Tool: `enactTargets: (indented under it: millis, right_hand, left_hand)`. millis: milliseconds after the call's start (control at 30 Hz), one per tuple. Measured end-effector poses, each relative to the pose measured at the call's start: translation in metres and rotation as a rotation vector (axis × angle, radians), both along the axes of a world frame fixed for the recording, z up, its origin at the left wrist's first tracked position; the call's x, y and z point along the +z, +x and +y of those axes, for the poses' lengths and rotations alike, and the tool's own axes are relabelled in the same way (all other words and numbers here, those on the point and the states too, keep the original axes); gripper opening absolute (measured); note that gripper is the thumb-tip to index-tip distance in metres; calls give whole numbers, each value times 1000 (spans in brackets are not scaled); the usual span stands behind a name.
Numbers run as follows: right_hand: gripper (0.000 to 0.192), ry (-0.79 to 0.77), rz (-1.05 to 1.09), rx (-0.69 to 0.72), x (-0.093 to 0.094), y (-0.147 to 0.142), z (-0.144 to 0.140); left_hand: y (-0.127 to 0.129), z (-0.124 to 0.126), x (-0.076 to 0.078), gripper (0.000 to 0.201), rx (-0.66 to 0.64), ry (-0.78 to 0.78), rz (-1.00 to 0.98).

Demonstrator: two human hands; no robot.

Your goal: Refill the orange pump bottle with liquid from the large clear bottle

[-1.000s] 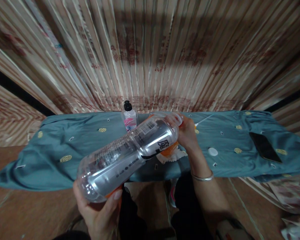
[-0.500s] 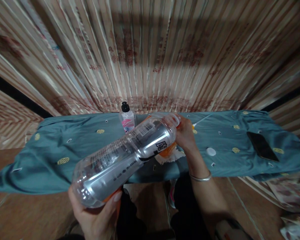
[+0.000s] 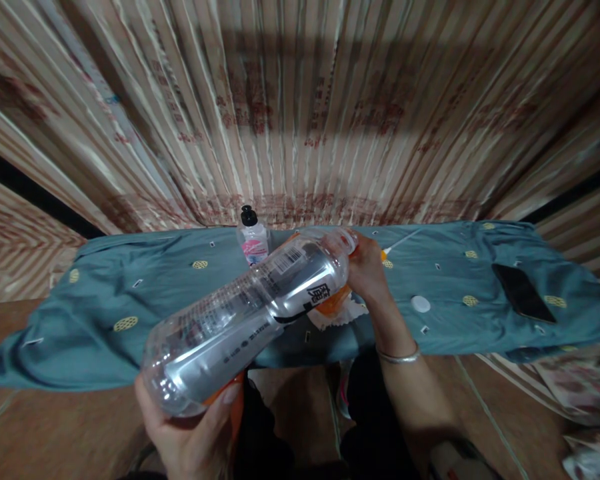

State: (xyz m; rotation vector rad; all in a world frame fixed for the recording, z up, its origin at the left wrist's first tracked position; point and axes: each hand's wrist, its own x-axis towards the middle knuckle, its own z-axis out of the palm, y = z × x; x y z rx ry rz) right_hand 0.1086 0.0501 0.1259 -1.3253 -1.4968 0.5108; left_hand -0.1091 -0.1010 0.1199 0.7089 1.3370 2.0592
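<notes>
A large clear plastic bottle [image 3: 240, 313] with a silvery label lies tilted across my view, its neck up to the right. My left hand [image 3: 190, 427] is wrapped around its base at the lower left. At the neck end, my right hand [image 3: 365, 267] has its fingers curled around the neck area; its fingertips are hidden. Something orange [image 3: 333, 305] shows beneath the bottle, mostly covered by it, and I cannot make out what it is. Under that part a white, scalloped-edged piece [image 3: 337, 317] rests on the cloth.
A teal patterned cloth [image 3: 170, 287] covers the narrow table. Behind the large bottle stands a small bottle [image 3: 254, 243] with a black cap. To the right are a white round cap [image 3: 421, 304], a thin stick with a yellow end [image 3: 397, 246] and a black phone [image 3: 523, 291]. A curtain [image 3: 300, 100] hangs behind.
The large bottle and both hands have shifted very slightly left in view, as has everything on the table. The grip on the bottle looks the same.
</notes>
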Motion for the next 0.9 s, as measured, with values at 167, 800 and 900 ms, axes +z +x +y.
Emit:
enactTargets:
  millis: [167,800,900]
  right_hand:
    - [23,5,33,16,0,0,0]
    - [23,23,-10,-2,2,-1,-1]
    - [26,19,-2,6,2,-1,-1]
  left_hand:
    - [3,-1,4,71,19,-24,-27]
    - [3,1,-3,80,15,57,-51]
    - [1,-1,-5,80,9,68,-43]
